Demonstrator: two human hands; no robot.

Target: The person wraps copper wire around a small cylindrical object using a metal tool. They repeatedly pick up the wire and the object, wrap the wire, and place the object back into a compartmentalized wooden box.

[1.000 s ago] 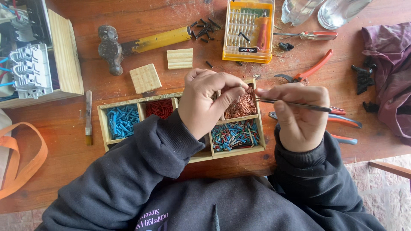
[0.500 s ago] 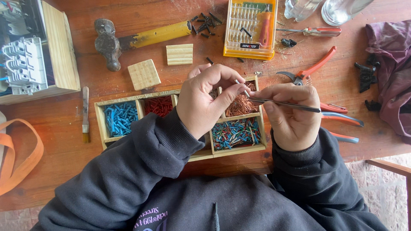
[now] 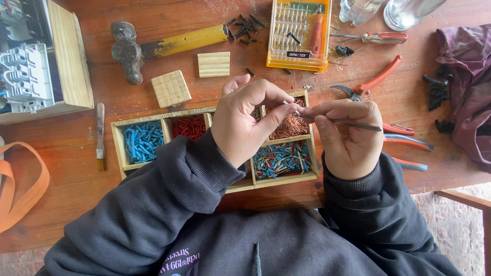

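Note:
My left hand (image 3: 250, 122) hovers over a wooden compartment tray (image 3: 118, 148), its thumb and forefinger pinched on a tiny piece at the tip of the tweezers (image 3: 342, 121). My right hand (image 3: 348, 138) grips those thin metal tweezers, which point left toward the left fingertips. Under the hands, the tray holds blue pieces (image 3: 143, 140), red pieces (image 3: 189, 127), copper-coloured pieces (image 3: 289, 125) and mixed blue-and-red pieces (image 3: 281, 158). The pinched piece is too small to make out.
On the wooden table: a yellow-handled hammer (image 3: 169, 43), two small wooden blocks (image 3: 171, 88), a yellow screwdriver-bit case (image 3: 299, 33), loose black screws (image 3: 244, 24), red-handled cutters (image 3: 368, 84), pliers (image 3: 409, 140), a small brush (image 3: 100, 135), a purple cloth (image 3: 468, 76), a wooden box (image 3: 66, 56).
The two hands stay pinched together over the tray; my left fingers have shifted slightly at the tweezer tip. The view has moved a little.

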